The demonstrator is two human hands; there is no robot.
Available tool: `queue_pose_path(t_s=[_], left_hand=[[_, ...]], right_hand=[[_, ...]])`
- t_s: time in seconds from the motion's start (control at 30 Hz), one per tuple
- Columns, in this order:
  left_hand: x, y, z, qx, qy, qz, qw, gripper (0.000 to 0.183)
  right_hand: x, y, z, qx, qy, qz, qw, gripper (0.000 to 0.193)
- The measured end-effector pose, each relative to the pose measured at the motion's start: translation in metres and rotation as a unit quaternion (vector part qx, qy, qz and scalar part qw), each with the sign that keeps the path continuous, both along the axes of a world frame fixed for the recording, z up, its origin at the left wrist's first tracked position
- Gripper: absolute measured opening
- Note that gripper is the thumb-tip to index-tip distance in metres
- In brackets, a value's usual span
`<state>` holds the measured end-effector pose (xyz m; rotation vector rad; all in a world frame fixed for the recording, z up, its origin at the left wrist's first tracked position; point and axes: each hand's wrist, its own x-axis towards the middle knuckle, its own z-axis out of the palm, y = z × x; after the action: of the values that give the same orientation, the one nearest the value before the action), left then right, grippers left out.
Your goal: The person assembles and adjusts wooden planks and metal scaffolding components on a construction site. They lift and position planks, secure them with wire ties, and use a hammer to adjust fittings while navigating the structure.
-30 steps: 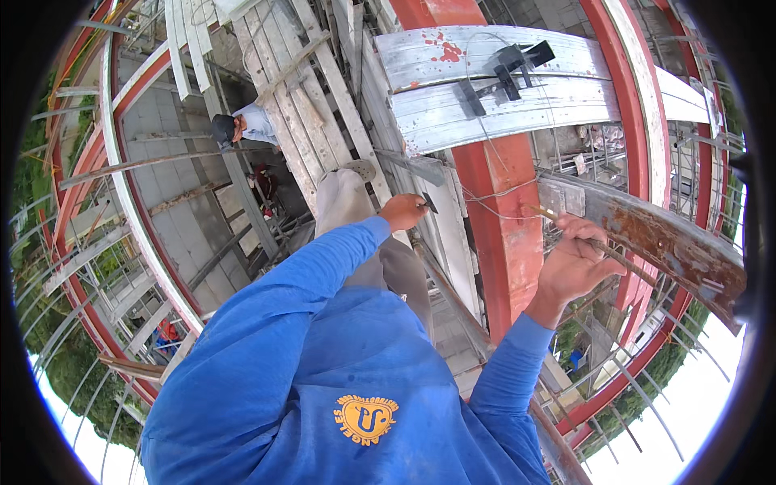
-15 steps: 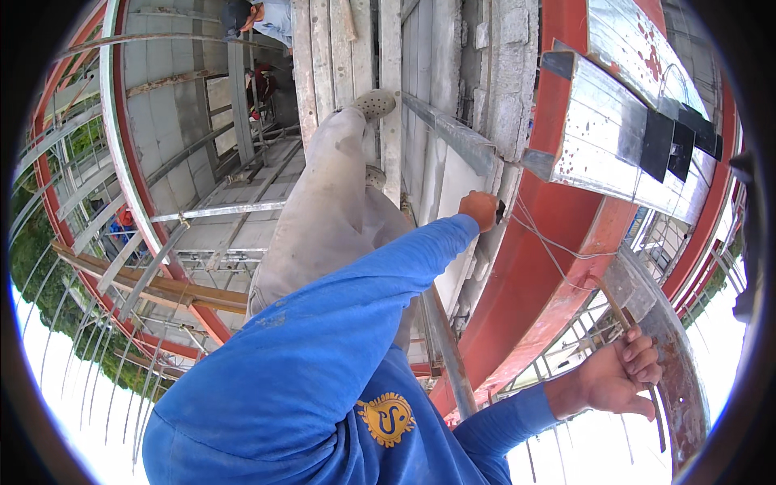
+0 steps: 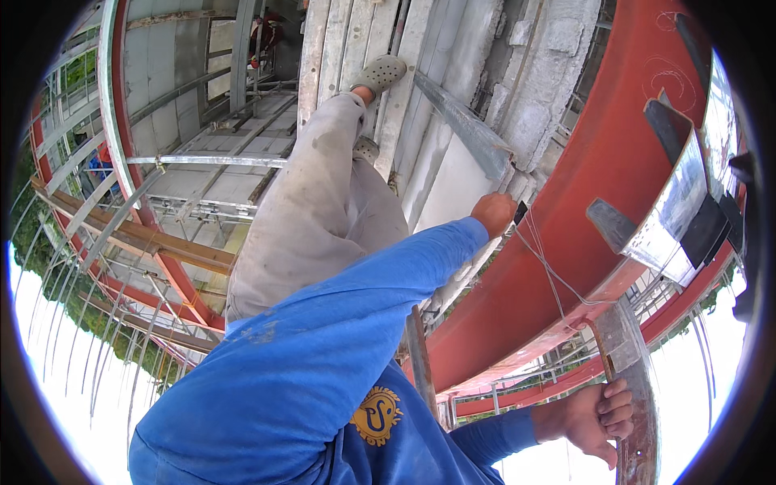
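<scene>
My left hand (image 3: 495, 214) reaches across my body in a blue sleeve, closed in a fist. A small black object (image 3: 520, 212) sticks out of the fist beside a curved red steel beam (image 3: 558, 242); its kind cannot be made out. Thin wire (image 3: 540, 242) hangs in loops just below it, against the beam. At the lower right my right hand (image 3: 594, 416) has its fingers curled round the edge of a grey, rust-stained steel post (image 3: 634, 404), thumb pointing down. My feet, in grey clogs (image 3: 380, 74), stand on narrow metal planks (image 3: 333, 73).
A grey metal angle piece (image 3: 465, 125) and rough concrete ledge (image 3: 558, 97) lie beside the planks. Shiny metal brackets with black flaps (image 3: 703, 230) jut at the right. Left are wooden beams (image 3: 162, 246), scaffold pipes (image 3: 206, 161) and a drop; a person (image 3: 263, 36) is far below.
My view has shifted, so the red beam and post look different. The left fist stays closed by the beam; my right fingers stay curled at the post. The person at the top left has left view.
</scene>
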<state>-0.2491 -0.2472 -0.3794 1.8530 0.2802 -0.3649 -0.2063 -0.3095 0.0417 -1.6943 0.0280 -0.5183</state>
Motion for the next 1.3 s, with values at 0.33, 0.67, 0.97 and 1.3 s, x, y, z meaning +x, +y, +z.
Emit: queue_pose_path(t_s=[0.33,0.67,0.97,1.3], left_hand=[[0.01,0.026,0.006,0.121,-0.066,-0.158,0.978,0.014],[0.009,0.016,-0.017,-0.033,0.07,-0.072,0.994,0.016],[0.002,0.022,-0.018,-0.031,0.021,-0.123,0.992,0.011],[-0.088,0.03,-0.004,-0.124,0.155,0.162,0.967,0.068]], right_hand=[[0.002,0.001,0.011,0.008,0.044,0.035,0.998,0.084],[0.002,0.017,0.008,-0.032,0.017,0.004,0.999,0.078],[0.0,0.015,0.006,0.019,0.028,0.094,0.995,0.077],[0.001,0.013,0.002,0.029,0.008,0.128,0.991,0.075]])
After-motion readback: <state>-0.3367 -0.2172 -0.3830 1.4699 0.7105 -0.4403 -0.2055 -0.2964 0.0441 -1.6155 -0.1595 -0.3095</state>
